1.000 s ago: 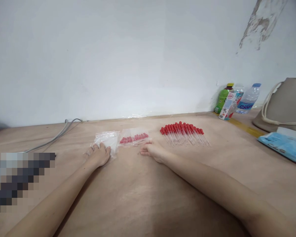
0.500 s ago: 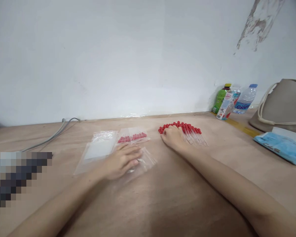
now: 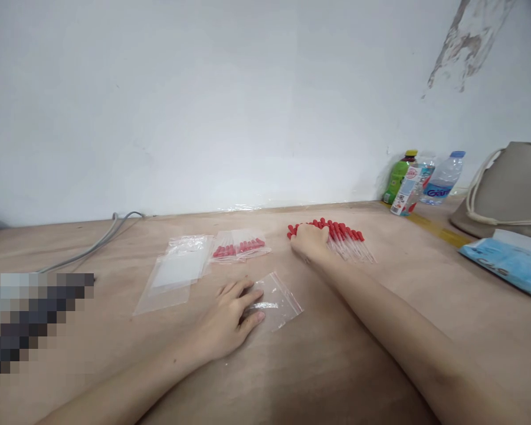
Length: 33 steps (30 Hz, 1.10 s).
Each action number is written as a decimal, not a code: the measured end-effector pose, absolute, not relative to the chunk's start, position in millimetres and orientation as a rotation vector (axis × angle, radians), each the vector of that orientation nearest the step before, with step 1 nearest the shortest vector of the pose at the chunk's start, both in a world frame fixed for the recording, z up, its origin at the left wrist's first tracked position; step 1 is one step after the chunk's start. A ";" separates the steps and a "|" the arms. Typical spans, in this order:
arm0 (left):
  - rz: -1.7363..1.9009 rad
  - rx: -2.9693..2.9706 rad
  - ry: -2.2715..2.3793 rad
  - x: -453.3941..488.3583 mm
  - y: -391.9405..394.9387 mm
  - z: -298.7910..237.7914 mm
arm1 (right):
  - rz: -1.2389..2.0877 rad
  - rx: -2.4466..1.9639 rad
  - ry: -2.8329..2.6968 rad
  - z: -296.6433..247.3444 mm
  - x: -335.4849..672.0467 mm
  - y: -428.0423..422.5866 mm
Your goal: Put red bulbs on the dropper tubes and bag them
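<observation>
My left hand (image 3: 230,319) rests on the table with its fingers apart, lying over the near edge of a clear zip bag (image 3: 277,301) that shows nothing inside. My right hand (image 3: 310,243) is at a row of glass-like droppers with red bulbs (image 3: 347,236). Its fingers are curled down over the bulbs at the left end of the row; the fingertips are hidden, so I cannot tell what is between them. Behind the left hand lie clear bags holding several red-bulbed droppers (image 3: 239,247). To their left is a stack of flat clear bags (image 3: 177,268).
At the back right stand a green bottle (image 3: 397,180), a carton (image 3: 406,192) and a water bottle (image 3: 445,180). A grey-beige bag (image 3: 508,189) and a blue tissue pack (image 3: 507,262) lie at the right. Grey cables (image 3: 88,248) run along the left; a blurred patch covers the left edge.
My left hand has moved nearer to me, and the clear zip bag has moved right and towards me, now lying flatter. My right hand has stayed at the row of droppers.
</observation>
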<state>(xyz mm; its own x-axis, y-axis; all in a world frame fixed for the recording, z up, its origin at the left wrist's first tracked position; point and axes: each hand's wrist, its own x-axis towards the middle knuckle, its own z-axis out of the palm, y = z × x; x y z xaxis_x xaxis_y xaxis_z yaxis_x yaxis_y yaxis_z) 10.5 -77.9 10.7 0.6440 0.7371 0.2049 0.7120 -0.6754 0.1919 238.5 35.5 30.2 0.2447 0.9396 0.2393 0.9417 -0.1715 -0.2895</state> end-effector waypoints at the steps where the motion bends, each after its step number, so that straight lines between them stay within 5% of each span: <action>1: 0.402 2.760 1.198 10.1 -77.1 8.8 | 0.023 -2.112 -1.736 34.1 241.5 32.4; 11: 0.316 2.730 0.899 20.6 -53.5 12.6 | 0.582 -1.257 -1.490 7.9 279.5 -13.9; 21: 0.599 2.692 0.838 28.5 -51.5 6.9 | 0.965 -1.212 -1.102 -15.2 263.0 -45.4; 33: 0.596 2.664 0.836 27.5 -51.8 9.5 | 0.947 -1.181 -1.093 -15.6 267.2 -51.5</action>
<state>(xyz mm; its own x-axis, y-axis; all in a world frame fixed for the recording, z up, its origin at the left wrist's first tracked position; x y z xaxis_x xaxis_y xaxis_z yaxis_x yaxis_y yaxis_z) 27.5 -51.8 9.5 0.7467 0.5945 0.2985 0.4764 -0.7911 0.3838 267.2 -51.5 -15.6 0.2250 0.9635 0.1448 -0.0070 0.1502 -0.9886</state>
